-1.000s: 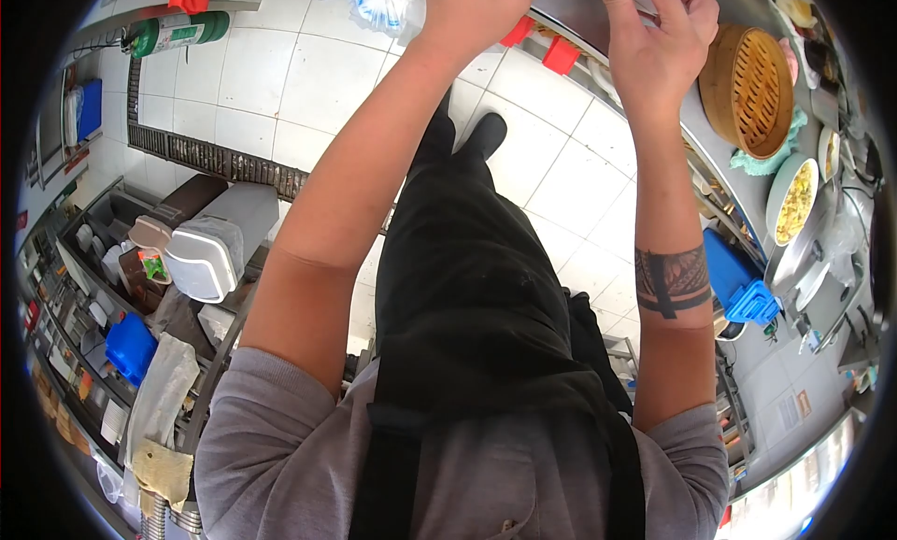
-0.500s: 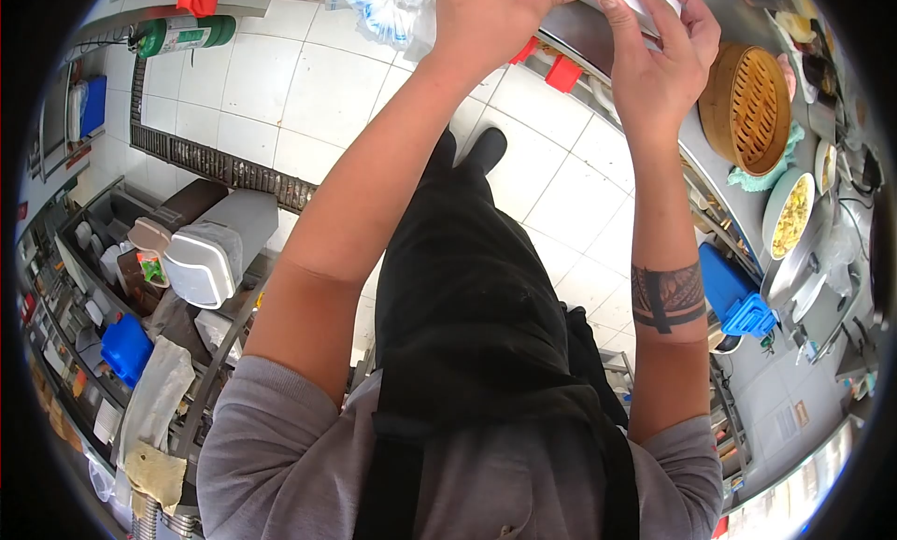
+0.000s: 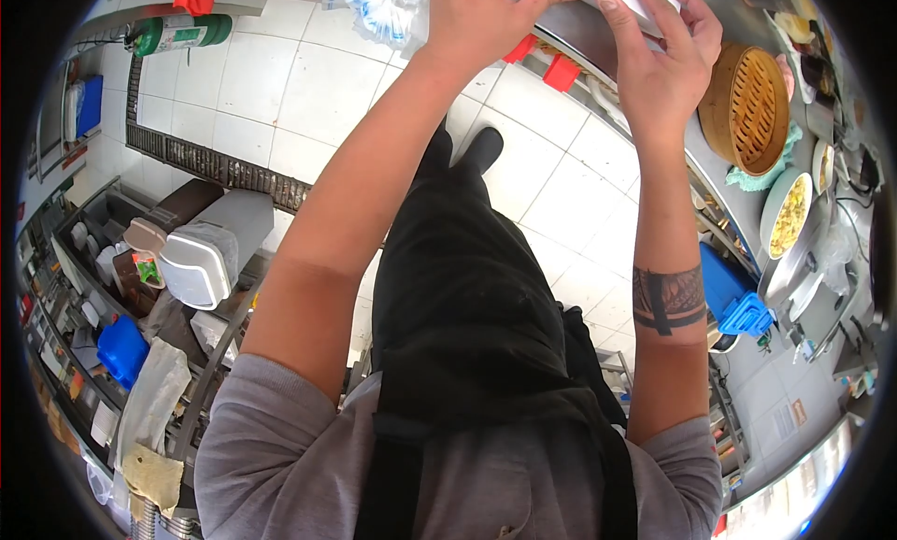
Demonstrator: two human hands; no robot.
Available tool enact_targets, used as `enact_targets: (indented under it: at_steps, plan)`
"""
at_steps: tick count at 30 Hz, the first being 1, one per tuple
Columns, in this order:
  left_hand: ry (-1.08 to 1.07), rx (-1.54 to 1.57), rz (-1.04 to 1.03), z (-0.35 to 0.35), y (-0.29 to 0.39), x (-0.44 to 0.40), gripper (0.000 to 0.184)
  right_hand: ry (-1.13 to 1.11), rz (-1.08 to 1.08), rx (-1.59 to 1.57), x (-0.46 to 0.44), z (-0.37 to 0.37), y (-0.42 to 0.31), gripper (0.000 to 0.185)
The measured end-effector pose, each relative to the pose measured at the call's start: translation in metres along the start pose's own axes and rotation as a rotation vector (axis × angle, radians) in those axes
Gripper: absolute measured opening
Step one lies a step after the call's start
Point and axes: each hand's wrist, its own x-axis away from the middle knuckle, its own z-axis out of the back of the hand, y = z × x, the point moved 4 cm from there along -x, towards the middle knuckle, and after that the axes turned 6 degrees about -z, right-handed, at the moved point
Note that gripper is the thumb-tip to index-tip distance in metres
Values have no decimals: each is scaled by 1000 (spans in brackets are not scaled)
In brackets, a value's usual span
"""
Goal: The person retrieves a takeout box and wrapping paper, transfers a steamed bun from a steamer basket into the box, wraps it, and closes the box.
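At the top edge of the view, a flat white thing (image 3: 645, 6) is partly cut off, and its kind does not show. My right hand (image 3: 662, 78) grips it, with the thumb on the near side and the fingers bent over it. My left hand (image 3: 476, 21) is to the left, its thumb stretched out to the near edge of the white thing; its other fingers lie outside the frame. Below both hands runs the edge of a steel counter (image 3: 575, 26). Red clips or tags (image 3: 562, 73) hang along that edge.
To the right on the counter are a bamboo steamer (image 3: 747, 110), a green cloth (image 3: 761, 177) and a bowl of yellow food (image 3: 790, 213). A blue container (image 3: 743, 306) sits lower. Left stand a grey bin (image 3: 201, 260) and crowded shelves. A floor drain (image 3: 210, 162) crosses white tiles.
My hands stay in nearly the same place at the white thing. The view shifts very slightly, and my left forearm sits a little further left.
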Motion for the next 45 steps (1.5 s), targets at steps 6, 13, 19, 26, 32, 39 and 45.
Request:
enact_targets:
  at_steps: [6, 13, 19, 26, 32, 39, 45]
  plan:
    - [-13, -112, -175, -6, -1, 7, 46, -28, 4, 9, -1, 0, -1, 35]
    - [8, -81, -149, -7, -4, 8, 44, -3, 49, 51, 2, 0, -4, 32]
    - [-14, -117, -203, -5, -4, 6, 45, -183, 50, -62, -9, 23, 17, 30]
    - [-38, -153, -191, -8, 2, 5, 48, -143, -108, -295, -3, 32, 46, 27]
    - [0, -166, -240, -9, -2, 7, 46, -25, -81, -315, 5, 20, 56, 27]
    - [-48, -190, -217, -8, 0, 6, 46, 18, 68, -214, 13, 15, 59, 22]
    - [-125, -154, -169, -1, 11, 1, 51, -115, 146, -76, 4, 36, 42, 21]
